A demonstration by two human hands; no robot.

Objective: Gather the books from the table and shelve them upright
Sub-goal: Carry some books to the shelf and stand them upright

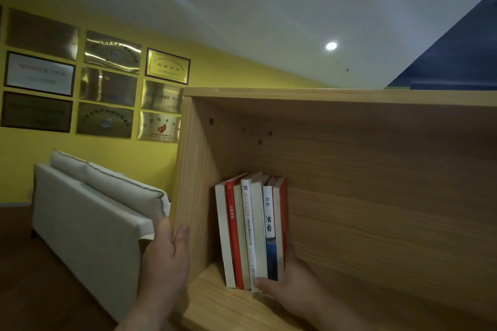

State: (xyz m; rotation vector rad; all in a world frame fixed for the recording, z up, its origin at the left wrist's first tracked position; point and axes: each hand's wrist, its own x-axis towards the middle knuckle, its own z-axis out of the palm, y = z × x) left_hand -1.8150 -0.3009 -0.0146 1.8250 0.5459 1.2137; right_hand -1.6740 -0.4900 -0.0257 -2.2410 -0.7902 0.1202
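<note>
L hand sits nearest the lens. It grips the front edge of the shelf at its left side panel, thumb on the inner face and fingers round the outside.

Far left, beyond that arm, is a white sofa against the yellow wall, w/ metal plaques in rows above it.

Next comes the shelf's left panel, then a gap. The books, approx. seven slim ones, stand spines-out on the shelf board near its back-left corner. They are close to upright w/ a slight lean and not touching the side panel.

R hand holds the right end of the row. The thumb lies across the spine bottoms and the fingers go behind the last red cover, so it is closed on the books.

Handling, my read: these look like paperbacks, so prob. light w/ bendy covers and smooth jackets that could slip past each other. W/ no support on either side the row could fan out or tip. Best hold is low, squeezing the row as one block from the outer cover, then pushing it left until it meets the side panel.
</note>
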